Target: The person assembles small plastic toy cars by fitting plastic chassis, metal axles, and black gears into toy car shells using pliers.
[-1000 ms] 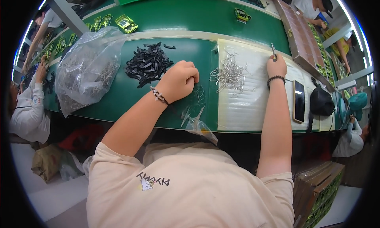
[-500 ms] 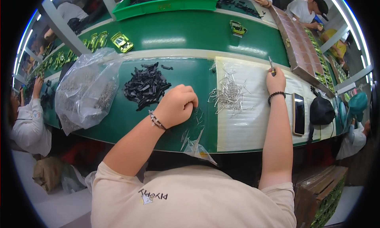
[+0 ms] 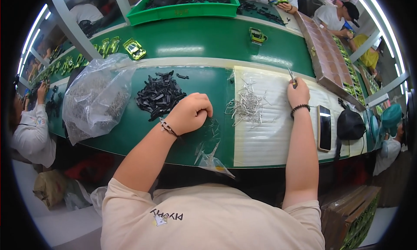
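Observation:
My left hand (image 3: 190, 113) rests closed on the green tabletop, fingers curled in; whatever it may hold is hidden. Beside it, to the upper left, lies a pile of small black plastic parts (image 3: 159, 95). In my right hand (image 3: 299, 95) is a slim hand tool (image 3: 292, 76) with a pointed metal tip and a black and yellow grip, tip aimed away from me. Its exact kind is unclear. Between my hands, a heap of thin bent metal wire pieces (image 3: 248, 105) lies mostly on a white foam sheet (image 3: 271, 143), some past its left edge.
A clear bag of wire pieces (image 3: 97, 100) stands left. Thin plastic film (image 3: 211, 158) hangs over the front edge. A phone (image 3: 324, 127) and black cap (image 3: 351, 125) lie right. Beyond are green toy car bodies (image 3: 134, 49), a green crate (image 3: 182, 12), a divided carton (image 3: 323, 54) and co-workers.
The whole view has shifted slightly. My hands keep nearly the same places and grips. Across the table, a co-worker's hands with a green toy car body show more fully.

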`<state>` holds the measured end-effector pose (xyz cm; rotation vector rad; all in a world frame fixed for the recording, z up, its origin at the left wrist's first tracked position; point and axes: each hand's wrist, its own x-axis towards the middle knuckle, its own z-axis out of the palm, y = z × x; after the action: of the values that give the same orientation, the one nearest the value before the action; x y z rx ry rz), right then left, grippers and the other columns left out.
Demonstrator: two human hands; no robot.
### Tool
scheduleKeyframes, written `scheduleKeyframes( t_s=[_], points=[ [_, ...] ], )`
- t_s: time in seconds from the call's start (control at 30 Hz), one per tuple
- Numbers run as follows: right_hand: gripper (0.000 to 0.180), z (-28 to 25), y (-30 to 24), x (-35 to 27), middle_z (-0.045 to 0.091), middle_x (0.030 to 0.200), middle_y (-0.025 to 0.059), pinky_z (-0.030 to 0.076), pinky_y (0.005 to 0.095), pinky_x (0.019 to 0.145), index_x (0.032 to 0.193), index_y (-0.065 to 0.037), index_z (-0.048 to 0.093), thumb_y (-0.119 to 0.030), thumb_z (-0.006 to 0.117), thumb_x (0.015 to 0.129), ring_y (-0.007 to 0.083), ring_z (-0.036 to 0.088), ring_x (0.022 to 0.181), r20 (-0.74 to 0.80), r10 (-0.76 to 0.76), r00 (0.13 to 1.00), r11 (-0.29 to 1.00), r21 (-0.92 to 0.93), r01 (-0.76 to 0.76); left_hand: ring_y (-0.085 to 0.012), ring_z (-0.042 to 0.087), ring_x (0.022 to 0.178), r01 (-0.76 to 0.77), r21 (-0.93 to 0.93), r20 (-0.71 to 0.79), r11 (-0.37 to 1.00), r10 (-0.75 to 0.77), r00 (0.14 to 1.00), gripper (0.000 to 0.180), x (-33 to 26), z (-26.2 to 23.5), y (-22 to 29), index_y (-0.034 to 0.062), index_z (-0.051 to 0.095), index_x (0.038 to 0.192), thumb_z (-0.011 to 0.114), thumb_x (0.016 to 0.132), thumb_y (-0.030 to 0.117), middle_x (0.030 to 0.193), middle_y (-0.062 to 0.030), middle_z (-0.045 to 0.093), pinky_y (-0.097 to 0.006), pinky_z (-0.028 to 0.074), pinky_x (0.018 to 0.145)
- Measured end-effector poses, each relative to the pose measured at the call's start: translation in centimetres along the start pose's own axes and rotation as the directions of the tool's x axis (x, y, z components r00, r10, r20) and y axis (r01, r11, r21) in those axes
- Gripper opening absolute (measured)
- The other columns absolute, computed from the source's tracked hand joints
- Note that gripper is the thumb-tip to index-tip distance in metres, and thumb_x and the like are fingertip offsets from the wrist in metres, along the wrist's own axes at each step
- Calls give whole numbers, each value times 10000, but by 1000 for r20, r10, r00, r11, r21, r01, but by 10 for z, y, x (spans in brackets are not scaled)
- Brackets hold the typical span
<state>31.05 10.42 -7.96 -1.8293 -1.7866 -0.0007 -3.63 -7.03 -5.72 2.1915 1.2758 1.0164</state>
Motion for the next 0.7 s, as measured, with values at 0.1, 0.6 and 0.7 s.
scheduleKeyframes(
  t_s=[0.1, 0.6, 0.7],
  points=[
    [163, -7, 3, -2, 674, 948, 146, 490, 460, 790, 974, -51, 638, -181, 606, 880, 351, 633, 916, 70, -74, 995, 996, 48, 71, -296, 581, 799, 34, -31, 14, 999, -33, 999, 136, 2, 0, -1, 31, 612, 730, 524, 735, -73, 763, -93, 595, -369, 490, 707],
    [261, -18, -2, 3, 691, 930, 201, 520, 445, 795, 949, -10, 683, -244, 631, 846, 378, 657, 873, 10, 28, 1000, 999, 45, -29, -296, 565, 765, -21, 76, -142, 997, 32, 989, 164, 7, 8, 14, 35, 599, 819, 554, 718, -86, 765, -98, 556, -372, 475, 658],
    [269, -13, -2, 13, 683, 944, 215, 515, 458, 799, 958, -5, 678, -244, 631, 844, 387, 650, 888, 9, 69, 998, 997, 15, -69, -308, 552, 756, -54, 91, -139, 994, 67, 988, 146, 4, 7, 7, 29, 583, 771, 547, 714, -101, 757, -109, 551, -371, 460, 651]
  ],
)
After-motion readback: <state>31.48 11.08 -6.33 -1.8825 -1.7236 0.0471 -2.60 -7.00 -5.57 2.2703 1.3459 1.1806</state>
